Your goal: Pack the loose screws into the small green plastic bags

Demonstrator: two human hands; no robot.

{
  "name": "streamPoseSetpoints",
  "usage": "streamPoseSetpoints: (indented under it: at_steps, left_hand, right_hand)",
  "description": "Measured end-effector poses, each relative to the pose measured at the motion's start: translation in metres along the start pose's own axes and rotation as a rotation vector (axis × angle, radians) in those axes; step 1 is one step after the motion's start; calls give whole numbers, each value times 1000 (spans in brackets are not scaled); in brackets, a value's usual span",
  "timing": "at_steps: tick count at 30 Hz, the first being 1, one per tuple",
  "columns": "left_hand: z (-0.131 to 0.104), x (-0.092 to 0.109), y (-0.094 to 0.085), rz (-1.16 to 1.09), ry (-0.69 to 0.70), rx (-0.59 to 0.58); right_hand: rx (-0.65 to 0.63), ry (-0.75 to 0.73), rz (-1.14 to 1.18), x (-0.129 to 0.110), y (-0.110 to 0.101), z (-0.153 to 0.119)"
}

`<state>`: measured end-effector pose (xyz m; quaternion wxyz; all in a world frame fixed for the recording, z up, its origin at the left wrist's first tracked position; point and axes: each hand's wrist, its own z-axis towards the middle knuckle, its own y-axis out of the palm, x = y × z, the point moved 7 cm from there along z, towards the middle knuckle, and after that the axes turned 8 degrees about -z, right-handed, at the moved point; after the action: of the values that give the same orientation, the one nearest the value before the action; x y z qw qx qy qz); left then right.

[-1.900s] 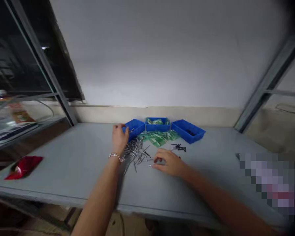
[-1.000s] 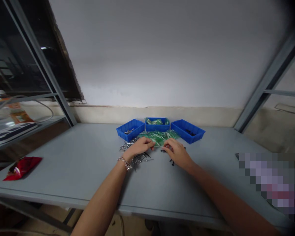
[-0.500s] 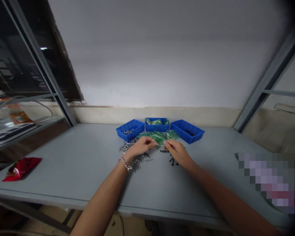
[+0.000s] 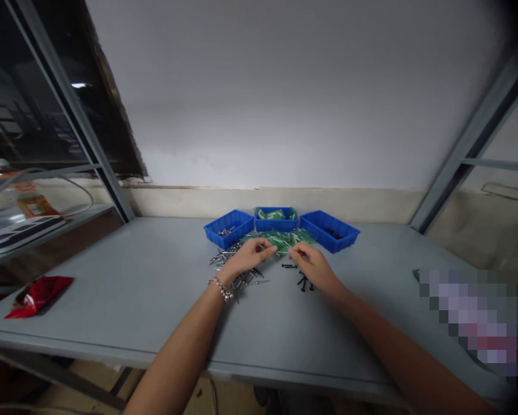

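Green packets [image 4: 278, 237] are lying at twelve o'clock, just beyond the left hand [image 4: 255, 253] and right hand [image 4: 313, 263], their spread running from nine to three. Both hands are hovering about equally near, curled inward; whether they are pinching anything, I cannot tell.

On bench [image 4: 133, 276]: left bin [image 4: 214, 235], middle bin [image 4: 276, 225], right bin [image 4: 348, 241] along back. Packets [image 4: 280, 237] before middle bin, pins [image 4: 225, 255] before left bin; screws [image 4: 302, 281] right of pins.
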<state>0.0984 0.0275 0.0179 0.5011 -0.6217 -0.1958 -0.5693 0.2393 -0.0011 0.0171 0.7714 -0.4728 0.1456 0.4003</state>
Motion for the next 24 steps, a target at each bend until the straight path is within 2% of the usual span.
streamPoseSetpoints:
  at_steps: [3, 11, 24]
  left_hand:
    - [0, -2, -3, 26, -26, 34]
    - [1, -1, 3, 55, -2, -50]
    - [2, -2, 4, -45, 5, -25]
  right_hand:
    - [13, -5, 5, 0, -1, 0]
    - [23, -20, -20, -3, -2, -1]
    - [4, -2, -74, 3, 2, -1]
